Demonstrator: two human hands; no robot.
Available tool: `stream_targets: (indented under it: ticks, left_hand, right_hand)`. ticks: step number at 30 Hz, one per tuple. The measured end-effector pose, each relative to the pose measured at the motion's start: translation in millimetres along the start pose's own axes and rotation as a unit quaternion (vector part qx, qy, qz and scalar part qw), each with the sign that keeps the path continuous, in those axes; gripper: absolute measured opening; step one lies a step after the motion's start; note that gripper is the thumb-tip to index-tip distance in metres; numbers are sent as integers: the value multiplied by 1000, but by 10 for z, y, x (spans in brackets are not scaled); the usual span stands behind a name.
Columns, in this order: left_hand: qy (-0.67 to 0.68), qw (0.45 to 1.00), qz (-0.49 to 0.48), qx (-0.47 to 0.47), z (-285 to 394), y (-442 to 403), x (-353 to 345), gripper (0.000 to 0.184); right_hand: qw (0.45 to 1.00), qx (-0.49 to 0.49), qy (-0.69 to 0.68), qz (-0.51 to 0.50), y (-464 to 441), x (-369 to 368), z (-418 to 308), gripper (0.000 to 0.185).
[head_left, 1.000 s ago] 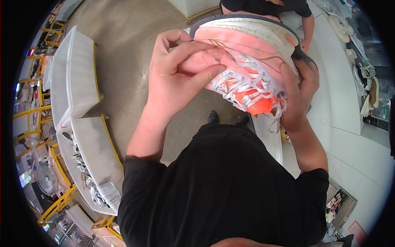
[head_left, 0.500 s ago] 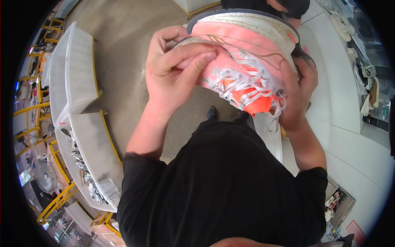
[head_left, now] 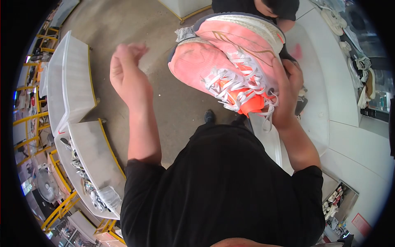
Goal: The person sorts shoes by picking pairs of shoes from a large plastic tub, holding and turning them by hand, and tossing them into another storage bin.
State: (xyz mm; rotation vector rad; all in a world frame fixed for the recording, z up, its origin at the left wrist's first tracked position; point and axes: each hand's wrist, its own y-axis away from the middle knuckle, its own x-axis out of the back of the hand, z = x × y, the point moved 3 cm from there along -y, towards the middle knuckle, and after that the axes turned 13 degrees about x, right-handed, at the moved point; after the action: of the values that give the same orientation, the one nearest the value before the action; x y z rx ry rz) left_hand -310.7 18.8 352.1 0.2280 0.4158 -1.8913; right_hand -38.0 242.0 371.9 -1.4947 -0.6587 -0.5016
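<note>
A pair of pink running shoes with white laces, orange inner parts and worn whitish soles hangs in front of my chest, the two pressed side by side. My right hand grips them at the collar end, with its thumb along the side of the right-hand shoe. Some of its fingers are hidden behind the shoes. Off to the left, apart from the shoes, my left hand is raised with loosely bent, slightly blurred fingers and nothing in it. A crumpled whitish piece shows at the toe end.
White bins with yellow frames stand at left, one holding several shoes. Another person is bent over at the top, beside a white trough. More shoes lie on the right.
My left hand has let go of the shoe's toe and swung out to the left. The pair has shifted slightly left in my right hand, showing more of the left shoe's toe.
</note>
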Motion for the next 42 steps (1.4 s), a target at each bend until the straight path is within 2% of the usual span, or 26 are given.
stream_targets:
  ticks: [2,3,4,6,8,9,10,11,12,13,14,17,20,22,23,24,26,28,30,31,32,33,34,35,37,42]
  left_hand:
    - [-87,995,39,1,-74,-171,67,16]
    - [-168,978,125,14,-192,-104,34,16]
    - [-164,979,119,13,-305,-70,65,16]
    - [-157,986,46,30,-640,22,191,18]
    - [-230,963,-42,133,-667,351,14,21]
    - [-282,940,-95,164,-723,503,-98,23]
    - [-274,943,-152,111,-841,664,-238,25]
    - [-262,942,-179,106,-928,872,-370,49]
    - [-232,940,-226,109,-976,1055,-482,89]
    - [-206,931,-282,104,-1054,1187,-566,118]
    - [-198,931,-292,95,-1044,1269,-691,129]
    - [-240,925,-285,76,-954,1447,-985,131]
    - [-254,937,-229,75,-1148,1494,-1068,124]
    - [-193,951,-213,111,-1242,1436,-1074,116]
    - [-73,959,-227,150,-1257,1394,-1110,105]
    - [-75,959,-227,152,-1246,1355,-1129,105]
    - [16,950,-193,246,-1270,1279,-1061,92]
    - [104,892,-129,421,-1482,1226,-830,62]
    - [201,835,-163,485,-1604,1191,-680,49]
    - [266,806,-173,500,-1784,1186,-560,48]
    - [306,791,-187,495,-1802,1192,-574,49]
    - [346,774,-202,491,-1819,1198,-586,50]
    - [373,758,-226,485,-1625,1184,-749,59]
    - [429,714,-237,500,-1643,1205,-769,61]
    - [539,611,-246,525,-1571,1240,-865,65]
    - [569,608,-245,496,-1433,1209,-829,64]
  right_hand:
    - [998,-53,-36,9,85,-22,27,64]
    - [998,-63,-25,5,179,-74,85,65]
    - [998,-65,-18,6,200,-70,74,65]
    - [985,-158,-70,7,247,-89,38,67]
    - [972,-219,-88,-14,403,-129,100,68]
    - [974,-205,-101,-3,427,-143,127,86]
    - [974,-203,-100,2,505,-188,163,99]
    - [975,-201,-99,6,583,-231,199,113]
    - [975,-198,-99,11,661,-274,234,127]
    - [965,-225,-129,38,727,-321,236,126]
    - [962,-229,-142,49,736,-344,212,123]
    - [937,-266,-206,97,802,-437,140,110]
    - [930,-297,-208,64,914,-423,151,96]
    - [937,-296,-173,71,902,-393,153,104]
    - [937,-297,-170,69,891,-350,167,107]
    - [937,-298,-167,68,880,-307,180,110]
    - [885,-326,-321,91,942,-281,237,106]
    - [828,-371,-406,109,993,-222,299,99]
    - [758,-431,-471,131,1008,-148,382,90]
    - [683,-454,-544,179,1032,-94,384,79]
    - [682,-453,-546,177,1091,-44,406,79]
    - [583,-478,-617,223,1209,-38,437,74]
    - [514,-497,-654,247,1353,-61,460,68]
    - [440,-515,-683,273,1439,-75,469,62]
    - [424,-497,-703,281,1518,-100,508,56]
    - [397,-499,-726,258,1520,-208,633,55]
